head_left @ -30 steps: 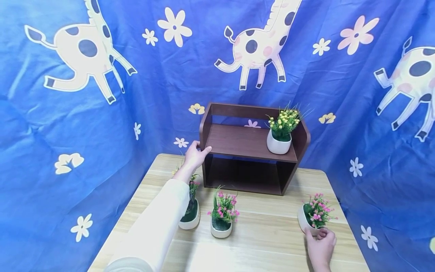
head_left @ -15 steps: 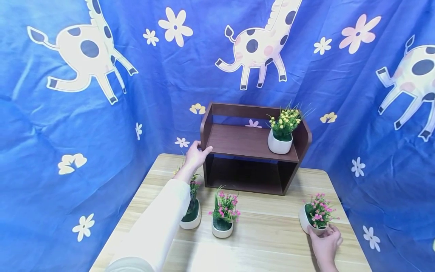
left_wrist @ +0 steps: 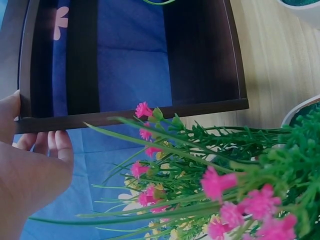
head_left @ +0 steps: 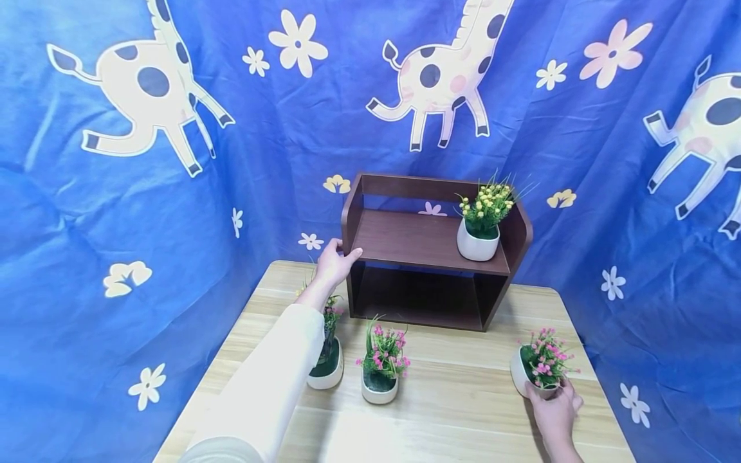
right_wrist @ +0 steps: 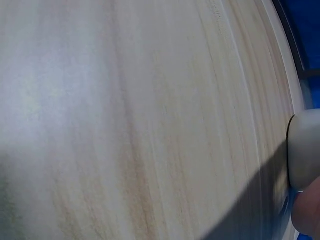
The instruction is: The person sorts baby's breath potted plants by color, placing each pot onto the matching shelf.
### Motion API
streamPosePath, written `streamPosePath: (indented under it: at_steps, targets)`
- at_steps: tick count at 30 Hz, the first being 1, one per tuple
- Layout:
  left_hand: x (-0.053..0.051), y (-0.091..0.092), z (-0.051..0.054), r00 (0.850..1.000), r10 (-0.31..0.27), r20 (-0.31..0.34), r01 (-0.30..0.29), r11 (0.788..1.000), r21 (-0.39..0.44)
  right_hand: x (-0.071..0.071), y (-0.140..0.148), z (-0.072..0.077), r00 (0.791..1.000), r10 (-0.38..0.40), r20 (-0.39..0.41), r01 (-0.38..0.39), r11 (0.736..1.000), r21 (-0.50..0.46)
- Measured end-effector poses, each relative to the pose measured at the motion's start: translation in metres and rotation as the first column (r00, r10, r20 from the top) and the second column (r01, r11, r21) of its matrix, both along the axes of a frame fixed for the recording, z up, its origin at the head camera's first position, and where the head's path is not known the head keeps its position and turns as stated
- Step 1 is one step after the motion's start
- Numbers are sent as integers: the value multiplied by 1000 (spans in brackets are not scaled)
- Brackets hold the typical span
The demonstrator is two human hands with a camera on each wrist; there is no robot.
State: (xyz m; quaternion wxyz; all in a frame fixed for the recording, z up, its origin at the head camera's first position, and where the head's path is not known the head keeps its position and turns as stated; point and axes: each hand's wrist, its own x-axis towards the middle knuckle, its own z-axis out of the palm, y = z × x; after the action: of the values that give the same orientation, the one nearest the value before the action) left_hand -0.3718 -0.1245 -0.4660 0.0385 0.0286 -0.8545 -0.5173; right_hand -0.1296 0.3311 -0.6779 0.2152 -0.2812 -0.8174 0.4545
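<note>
A dark brown two-tier wooden shelf [head_left: 408, 239] stands at the back of the table. My left hand [head_left: 332, 267] holds the front edge of its left side, thumb in front; the left wrist view shows the fingers [left_wrist: 62, 145] behind the panel. At the right, my right hand [head_left: 556, 415] pinches the near rim of a white-potted plant with pink flowers [head_left: 547, 363], which appears to rest on the table. A corner of that white pot [right_wrist: 306, 150] and one fingertip [right_wrist: 307, 212] show in the right wrist view; the other fingers are hidden there.
A yellow-flowered plant in a white pot [head_left: 478, 243] sits on the upper tier's right end. Two more potted plants are on the table: a pink-flowered one [head_left: 379, 391] in front of the shelf, another [head_left: 327, 379] partly behind my left forearm. Blue giraffe-print cloth [head_left: 255, 141] surrounds the table.
My right hand has shifted slightly at the pot's rim, its fingers closer about it. The left hand stays on the shelf, and the plants look still; the head view drifts a little.
</note>
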Motion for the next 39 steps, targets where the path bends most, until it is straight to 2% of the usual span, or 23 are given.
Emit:
streamPosePath:
  at_steps: [20,39]
  targets:
    - [3,-1,4,1000,-14,6,14,1000,16,1,3,-1,1000,22,0,-22,998,57]
    - [2,0,3,1000,-1,22,1,999,38,1,1,2,1000,18,19,-18,999,38]
